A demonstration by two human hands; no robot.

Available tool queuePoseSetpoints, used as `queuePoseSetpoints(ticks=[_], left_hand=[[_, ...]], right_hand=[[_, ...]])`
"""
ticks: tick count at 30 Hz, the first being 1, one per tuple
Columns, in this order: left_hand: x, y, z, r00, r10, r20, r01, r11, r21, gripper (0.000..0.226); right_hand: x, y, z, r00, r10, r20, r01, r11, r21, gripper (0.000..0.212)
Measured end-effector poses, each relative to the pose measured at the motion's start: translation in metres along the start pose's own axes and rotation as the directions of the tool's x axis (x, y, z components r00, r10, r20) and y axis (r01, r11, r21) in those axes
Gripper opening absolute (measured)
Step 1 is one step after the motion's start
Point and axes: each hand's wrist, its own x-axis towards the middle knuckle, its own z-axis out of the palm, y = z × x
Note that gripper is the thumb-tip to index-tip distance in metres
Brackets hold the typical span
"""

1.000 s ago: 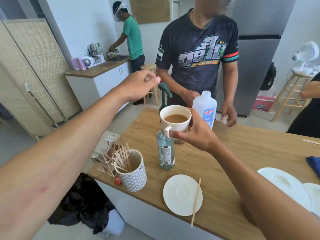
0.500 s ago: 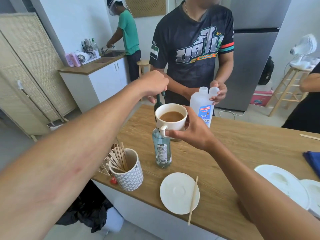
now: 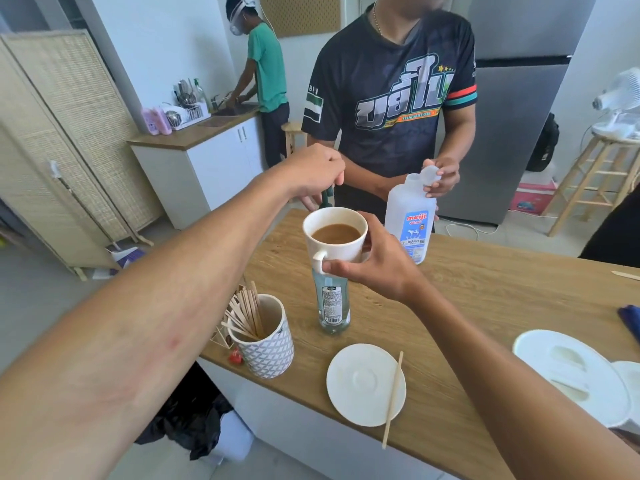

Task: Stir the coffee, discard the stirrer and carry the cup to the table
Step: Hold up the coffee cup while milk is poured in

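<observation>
Cup (image 3: 334, 251) of light brown coffee is in the air above the wooden surface (image 3: 485, 299), near the middle of my view. It is upright, and the coffee stands below the rim. My right grip (image 3: 375, 270) is clamped on it from 4 o'clock: the fingers are curled at the handle and the thumb lies on the wall near the rim.

At about 12 o'clock from the cup, my left grip (image 3: 315, 171) is over the dark green pump (image 3: 327, 199) of a clear bottle (image 3: 331, 306). Its fingers are curled down over the pump head, but I cannot tell if they really clamp it or only rest on it. The bottle stands on the surface at 6 o'clock from the cup, and the cup hides its neck.

At 8 o'clock from the bottle stands a patterned mug (image 3: 268, 348) with wooden sticks in it, close to the surface edge. At 5 o'clock from the bottle lies a white saucer (image 3: 360, 386). One stirrer (image 3: 393, 398) lies across its right side, and its lower end reaches past the saucer rim.

At 3 o'clock from the cup, another person in a dark shirt holds a white milk bottle (image 3: 410, 220) with its base on the surface and its cap (image 3: 430, 175) in the fingers. White plates (image 3: 568, 372) lie at 3 o'clock from the saucer.
</observation>
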Motion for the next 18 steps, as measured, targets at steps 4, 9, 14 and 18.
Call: queuePoseSetpoints(ticks=[4, 9, 14, 18], left_hand=[[0.0000, -0.0029, 0.0015, 0.999, 0.021, -0.034, -0.021, 1.000, -0.008, 0.031], [0.0031, -0.0049, 0.0010, 0.999, 0.036, -0.014, -0.036, 0.999, 0.008, 0.032], [0.0057, -0.0077, 0.0010, 0.998, 0.057, -0.012, -0.057, 0.998, 0.026, 0.035], [0.0082, -0.0096, 0.0007, 0.998, 0.069, -0.005, -0.069, 0.997, 0.025, 0.035]], right_hand=[[0.0013, -0.0035, 0.0025, 1.000, -0.002, 0.003, 0.002, 1.000, -0.005, 0.086], [0.0021, -0.0045, 0.0055, 1.000, -0.002, -0.004, 0.002, 1.000, -0.006, 0.088], [0.0033, -0.0055, 0.0062, 1.000, 0.004, -0.003, -0.004, 1.000, 0.004, 0.091], [0.0036, -0.0065, 0.0053, 1.000, -0.003, -0.011, 0.003, 1.000, -0.007, 0.090]])
